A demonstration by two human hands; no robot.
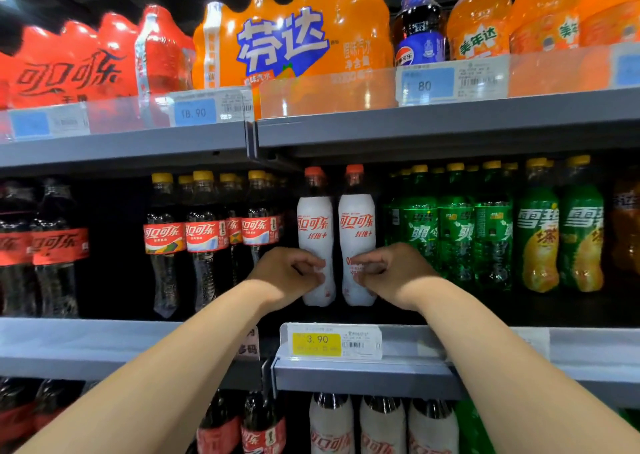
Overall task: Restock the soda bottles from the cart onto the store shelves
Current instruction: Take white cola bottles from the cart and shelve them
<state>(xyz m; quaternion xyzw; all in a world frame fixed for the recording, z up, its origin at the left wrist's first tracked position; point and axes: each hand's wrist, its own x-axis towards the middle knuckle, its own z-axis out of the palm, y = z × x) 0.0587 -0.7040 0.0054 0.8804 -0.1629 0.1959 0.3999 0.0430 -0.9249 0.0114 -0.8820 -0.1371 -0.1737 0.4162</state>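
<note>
my left hand [291, 273] grips the left bottle [315, 235], my right hand [393, 270] the right bottle [356, 228], both low down, so a shove could topple them.

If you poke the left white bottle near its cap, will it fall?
Probably: the left white bottle is tall and narrow, so a high push could tip it. It likely feels heavy, since dark soda shows in its neck. Its smooth wrap may be slippery where the left hand grips it.
</note>
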